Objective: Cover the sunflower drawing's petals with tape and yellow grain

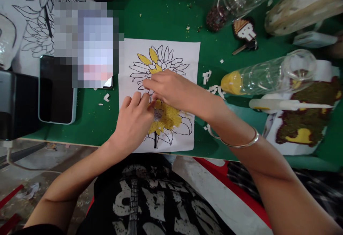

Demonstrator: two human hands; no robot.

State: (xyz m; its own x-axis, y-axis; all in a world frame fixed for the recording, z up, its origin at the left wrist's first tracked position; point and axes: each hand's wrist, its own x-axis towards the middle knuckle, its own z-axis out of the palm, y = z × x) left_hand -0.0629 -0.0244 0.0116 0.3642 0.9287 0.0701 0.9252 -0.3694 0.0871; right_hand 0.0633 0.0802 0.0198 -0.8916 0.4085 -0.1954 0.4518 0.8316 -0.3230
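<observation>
A white sheet [184,54] with a printed sunflower drawing lies on the green table. Several upper petals carry yellow grains, and a mound of yellow grains [170,117] covers much of the lower flower. My left hand [135,117] rests over the left side of the sheet with its fingers curled in. Just above it, my right hand [171,90] reaches across the middle of the drawing, fingers bent and pressed together. Both sets of fingertips meet close to the flower's centre; anything between them is hidden.
To the right lie a clear bottle with yellow grains [232,82], a white nozzle-tipped tube [270,104], keys [245,45] and a bottle with dark grains [216,17]. Paper scraps [206,76] lie near the sheet. A phone [56,92] and black box [18,106] are left.
</observation>
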